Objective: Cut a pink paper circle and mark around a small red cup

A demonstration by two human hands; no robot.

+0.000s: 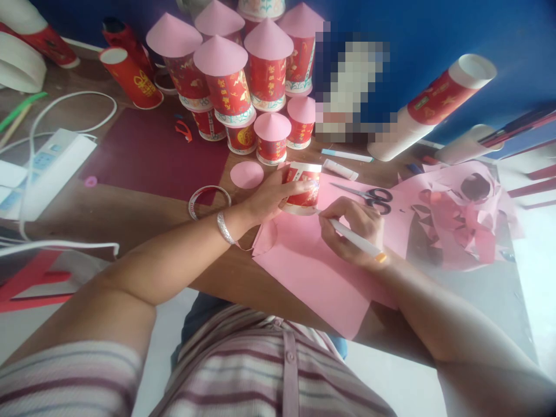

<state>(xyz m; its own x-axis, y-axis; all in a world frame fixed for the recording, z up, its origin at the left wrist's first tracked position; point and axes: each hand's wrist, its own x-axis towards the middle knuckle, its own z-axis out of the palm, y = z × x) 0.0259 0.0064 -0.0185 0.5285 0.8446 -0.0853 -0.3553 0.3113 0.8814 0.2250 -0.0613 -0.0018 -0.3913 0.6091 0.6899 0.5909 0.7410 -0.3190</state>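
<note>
My left hand (274, 196) is closed around a short red paper cylinder (303, 186) with white bands at both ends, held up over a pink paper sheet (317, 260). In my right hand (354, 229) is a white marker pen (358, 238) with an orange end; its tip meets or nearly meets the cylinder's lower white band. Black-handled scissors (377, 200) lie on the pink sheet just beyond my right hand. To the left of the cylinder rests a pink paper circle (247, 174).
Red paper lanterns with pink cone roofs (220, 75) stand stacked at the back. Pink paper scraps (464, 208) pile up at right. A tall red-and-white tube (438, 104) stands behind. Left are a power strip (47, 168), white cables and a tape roll (209, 190).
</note>
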